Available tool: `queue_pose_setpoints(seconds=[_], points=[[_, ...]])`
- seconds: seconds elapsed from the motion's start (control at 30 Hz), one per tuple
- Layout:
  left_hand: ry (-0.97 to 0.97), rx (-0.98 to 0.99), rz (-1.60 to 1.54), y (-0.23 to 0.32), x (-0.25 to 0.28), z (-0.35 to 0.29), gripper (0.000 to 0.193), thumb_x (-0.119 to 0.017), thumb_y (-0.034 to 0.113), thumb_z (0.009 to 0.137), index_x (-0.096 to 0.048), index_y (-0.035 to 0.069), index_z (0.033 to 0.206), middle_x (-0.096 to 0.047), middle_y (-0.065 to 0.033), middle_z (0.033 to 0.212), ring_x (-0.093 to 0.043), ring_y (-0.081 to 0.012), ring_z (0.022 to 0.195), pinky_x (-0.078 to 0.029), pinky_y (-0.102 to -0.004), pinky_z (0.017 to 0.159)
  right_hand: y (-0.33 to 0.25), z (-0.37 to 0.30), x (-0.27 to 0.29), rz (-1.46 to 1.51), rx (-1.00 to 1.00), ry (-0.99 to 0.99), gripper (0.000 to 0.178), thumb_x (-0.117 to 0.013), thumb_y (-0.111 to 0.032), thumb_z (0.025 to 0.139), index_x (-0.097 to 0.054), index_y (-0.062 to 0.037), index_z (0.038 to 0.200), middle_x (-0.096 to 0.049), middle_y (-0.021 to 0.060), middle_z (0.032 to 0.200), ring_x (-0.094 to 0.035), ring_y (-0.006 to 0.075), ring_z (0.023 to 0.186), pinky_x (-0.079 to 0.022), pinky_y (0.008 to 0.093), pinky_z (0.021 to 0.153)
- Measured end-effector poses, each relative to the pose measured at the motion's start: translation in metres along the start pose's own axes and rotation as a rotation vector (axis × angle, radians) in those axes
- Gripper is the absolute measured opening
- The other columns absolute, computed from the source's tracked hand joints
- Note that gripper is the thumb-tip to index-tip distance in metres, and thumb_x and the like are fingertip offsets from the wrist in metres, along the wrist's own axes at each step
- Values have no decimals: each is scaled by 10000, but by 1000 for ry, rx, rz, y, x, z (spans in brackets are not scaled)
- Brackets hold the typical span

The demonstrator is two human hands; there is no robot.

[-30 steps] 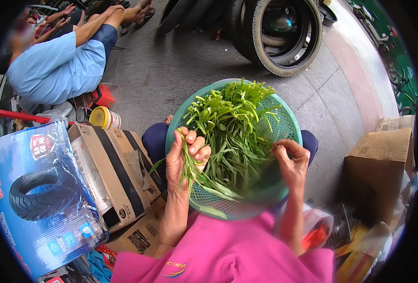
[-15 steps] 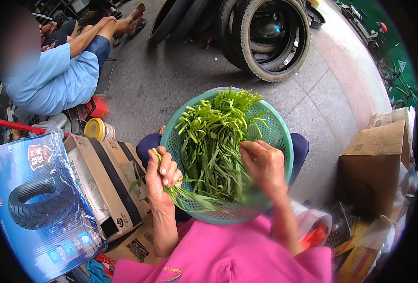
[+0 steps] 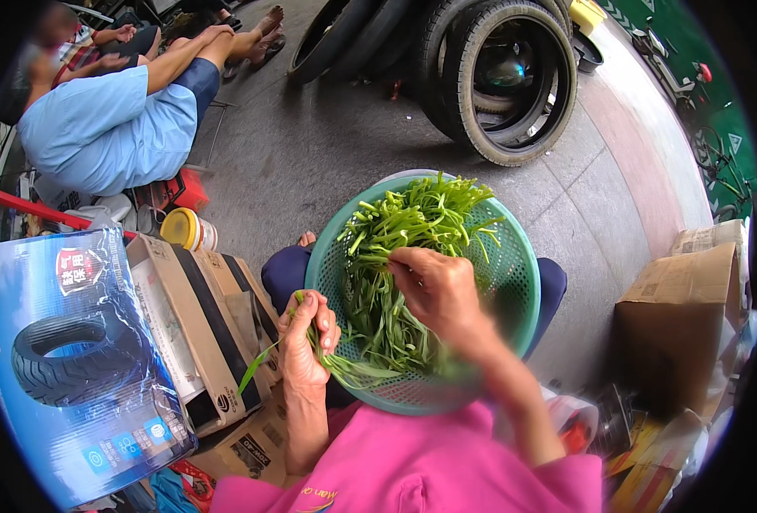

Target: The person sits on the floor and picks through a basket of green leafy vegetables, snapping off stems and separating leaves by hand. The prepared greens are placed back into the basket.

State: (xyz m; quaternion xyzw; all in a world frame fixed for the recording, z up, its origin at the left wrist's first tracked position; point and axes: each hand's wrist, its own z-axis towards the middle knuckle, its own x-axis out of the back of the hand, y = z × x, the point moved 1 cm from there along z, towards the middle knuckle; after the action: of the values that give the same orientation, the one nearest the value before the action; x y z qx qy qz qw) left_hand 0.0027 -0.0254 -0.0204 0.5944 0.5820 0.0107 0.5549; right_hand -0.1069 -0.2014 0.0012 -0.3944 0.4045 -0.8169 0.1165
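Note:
A green plastic colander rests on my lap, heaped with water spinach, its pale cut stems at the far side and its leaves toward me. At the colander's left rim my left hand is closed around a small bunch of water spinach; stem ends poke out above the thumb and leaves trail below over the rim. Over the heap is my right hand, thumb and fingertips pinched together beside the stems. Whatever sits between those fingertips is too small to make out.
Left of me lie a blue tyre box and brown cartons, with a yellow-lidded tub beyond. Tyres stand ahead. An open carton is at right. A person in light blue sits at far left.
My right hand has moved left and away from me, from the heap's right side to over its stems. The left hand still grips its bunch. The whole view has shifted slightly.

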Motion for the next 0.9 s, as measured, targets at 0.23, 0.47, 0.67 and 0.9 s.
queue_pose_setpoints(seconds=[0.23, 0.47, 0.67, 0.9], points=[[22, 16, 53, 6, -9, 3, 183, -610, 220, 985, -601, 50, 918, -523, -24, 655, -455, -86, 477, -327, -212, 388, 17, -19, 43, 921, -521, 76, 160, -683, -118, 939, -698, 28, 1003, -712, 86, 813, -655, 102, 629, -518, 209, 538], [-136, 166, 284, 12, -27, 2, 166, -683, 198, 941, -637, 39, 955, -660, -54, 779, -587, -79, 555, -400, -173, 434, 13, -31, 40, 891, -600, -238, 209, -677, -196, 955, -696, 10, 986, -684, 29, 794, -639, 79, 717, -528, 224, 603], [-241, 311, 413, -6, -38, 0, 189, -709, 147, 913, -662, 9, 1034, -691, -71, 788, -596, -72, 541, -409, -169, 464, 5, -28, 32, 386, -241, -241, 127, -668, -122, 918, -698, -9, 969, -700, 92, 788, -660, 153, 622, -521, 270, 564], [-251, 368, 472, -14, -31, 0, 183, -686, 166, 932, -649, 12, 1023, -670, -66, 715, -558, -68, 476, -398, -183, 439, -1, -40, 26, -308, 260, -151, 149, -709, -121, 734, -597, -37, 786, -536, 58, 600, -592, 247, 535, -492, 377, 517]])
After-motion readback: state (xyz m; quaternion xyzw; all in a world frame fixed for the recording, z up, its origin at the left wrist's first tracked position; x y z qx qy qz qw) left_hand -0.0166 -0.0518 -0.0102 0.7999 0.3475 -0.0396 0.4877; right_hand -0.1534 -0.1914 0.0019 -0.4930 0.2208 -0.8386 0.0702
